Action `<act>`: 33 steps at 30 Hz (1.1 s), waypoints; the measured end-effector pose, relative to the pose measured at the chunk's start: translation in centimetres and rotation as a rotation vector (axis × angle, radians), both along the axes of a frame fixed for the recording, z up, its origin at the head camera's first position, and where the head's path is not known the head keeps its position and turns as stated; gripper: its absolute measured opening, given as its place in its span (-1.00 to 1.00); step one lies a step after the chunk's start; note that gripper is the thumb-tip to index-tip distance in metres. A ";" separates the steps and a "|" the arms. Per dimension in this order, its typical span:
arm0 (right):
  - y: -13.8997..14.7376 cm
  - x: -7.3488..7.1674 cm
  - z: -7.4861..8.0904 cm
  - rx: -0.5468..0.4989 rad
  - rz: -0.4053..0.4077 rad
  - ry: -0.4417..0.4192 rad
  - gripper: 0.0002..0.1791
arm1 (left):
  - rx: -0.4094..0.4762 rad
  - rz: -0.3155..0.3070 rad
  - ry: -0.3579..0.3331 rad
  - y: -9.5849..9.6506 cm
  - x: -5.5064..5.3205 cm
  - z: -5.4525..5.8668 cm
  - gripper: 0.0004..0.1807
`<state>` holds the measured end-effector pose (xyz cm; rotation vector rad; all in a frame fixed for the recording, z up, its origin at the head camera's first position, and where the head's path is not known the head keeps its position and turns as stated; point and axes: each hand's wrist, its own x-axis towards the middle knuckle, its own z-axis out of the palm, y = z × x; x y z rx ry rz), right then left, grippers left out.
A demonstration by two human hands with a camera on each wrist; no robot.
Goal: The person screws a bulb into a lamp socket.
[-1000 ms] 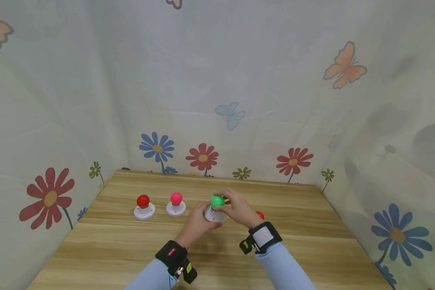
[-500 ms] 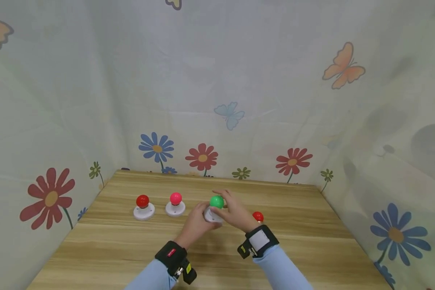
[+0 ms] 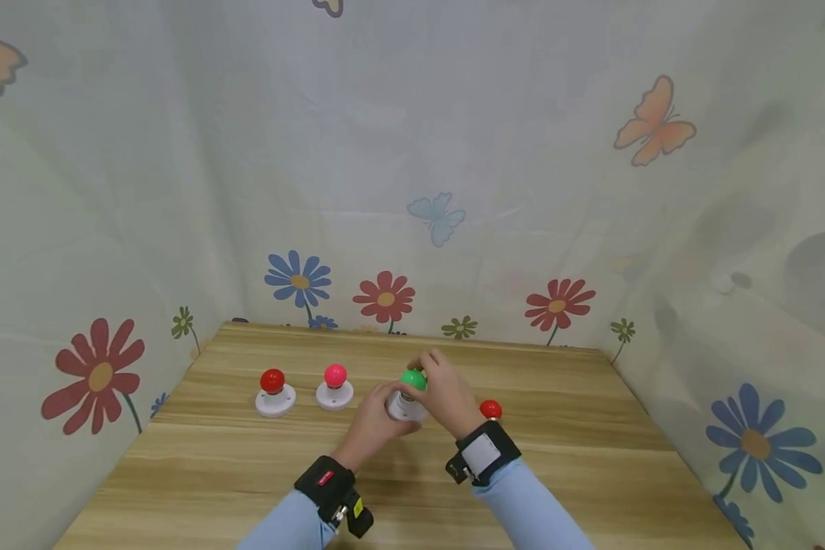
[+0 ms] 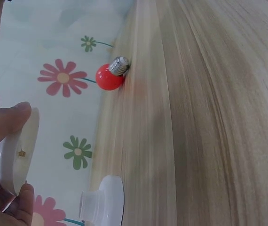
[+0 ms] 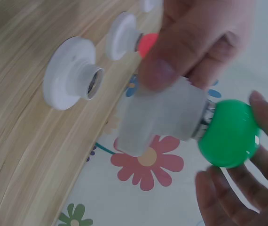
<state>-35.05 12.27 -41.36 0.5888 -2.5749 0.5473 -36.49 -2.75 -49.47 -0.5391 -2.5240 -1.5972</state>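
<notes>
My left hand (image 3: 367,428) grips a white round lamp holder (image 3: 402,410) by its base, raised over the table. A green light bulb (image 5: 229,134) sits in the holder's neck, with a strip of its metal screw thread showing in the right wrist view. Around this bulb my right hand (image 3: 448,396) curls, thumb on one side and fingers on the other. Behind the hands, an unfilled white lamp holder (image 5: 70,75) stands on the table; the head view hides it. To the right lies a loose red bulb (image 4: 109,77), its screw base showing.
On the left of the wooden table (image 3: 247,473) stand two lamp holders fitted with bulbs, one a red bulb (image 3: 272,381), the other a pink bulb (image 3: 335,375). A flower-printed cloth (image 3: 495,153) rises behind the table's far edge and along both sides.
My right fingers have gone from spread loosely beside the green bulb to curled over it, with the wrist turned slightly left. My left hand and the lamp holder stay nearly in place.
</notes>
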 end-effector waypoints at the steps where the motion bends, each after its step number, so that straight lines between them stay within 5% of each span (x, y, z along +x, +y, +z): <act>1: 0.1 0.0 0.2 -0.016 0.032 -0.034 -0.59 | 0.001 -0.001 0.001 0.0 0.0 0.0 -0.24; 9: 1.3 -0.2 1.5 -0.069 0.284 -0.243 -0.64 | 0.021 -0.008 0.014 -0.1 -0.1 -0.2 -0.24; 16: 1.7 -0.3 1.4 -0.062 0.324 -0.269 -0.62 | 0.012 -0.010 0.010 0.0 -0.2 -0.6 -0.22; 20: 1.7 -0.2 1.3 -0.078 0.311 -0.272 -0.61 | 0.002 -0.009 0.019 0.0 -0.3 -0.6 -0.21; 28: 1.3 0.0 0.9 -0.019 0.088 -0.179 -0.57 | -0.020 -0.004 0.004 0.2 -0.1 -0.4 -0.20; 33: 1.2 -0.2 0.4 -0.020 0.054 -0.135 -0.51 | -0.014 0.000 0.003 0.2 -0.2 -0.5 -0.20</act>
